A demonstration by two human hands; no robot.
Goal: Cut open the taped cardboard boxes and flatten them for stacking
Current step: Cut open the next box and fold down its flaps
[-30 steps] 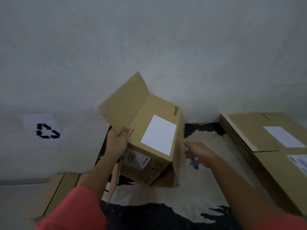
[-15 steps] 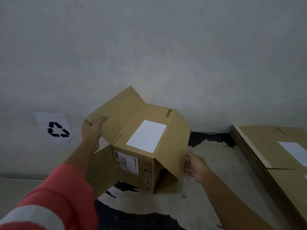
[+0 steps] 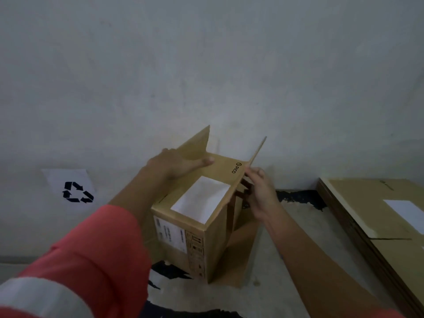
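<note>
Grey plaster wall point(image 3: 206, 65) fills everything from 9 through 12 to 3 o'clock, and it stands close behind the work, so you have little room on the far side. The pale floor point(image 3: 286, 249), blotched with black, is open between the centre and 4 o'clock. The stack of flattened boxes point(image 3: 378, 226) lies at 3 to 4 o'clock, well apart from your hands, and the frame cuts off its right side.

The cardboard box point(image 3: 206, 237) stands at the centre of the floor, just in front of the wall, with one near corner pointing at 6 o'clock. A loose bottom panel point(image 3: 238, 255) spreads onto the floor towards 5 o'clock. Your red sleeve point(image 3: 91, 260) covers the floor at 7 to 8 o'clock and hides the box's lower left side. The recycling sign point(image 3: 71, 191) sits low on the wall at 9 o'clock.

Your left hand point(image 3: 176, 166) lies flat against the left flap point(image 3: 195, 145), fingers straight and released. Your right hand point(image 3: 259, 196) has its fingers curled at the foot of the right flap point(image 3: 257, 154). Blur hides whether they pinch it or only touch it. The box's inside is dark there and hard to read. A white label point(image 3: 202, 198) sits on the top panel.

Half a second ago the right flap hung down over the side and the left flap lay outward towards 10 o'clock. Both now stand up, the right one edge-on to you, and your hands have closed in on the top.
</note>
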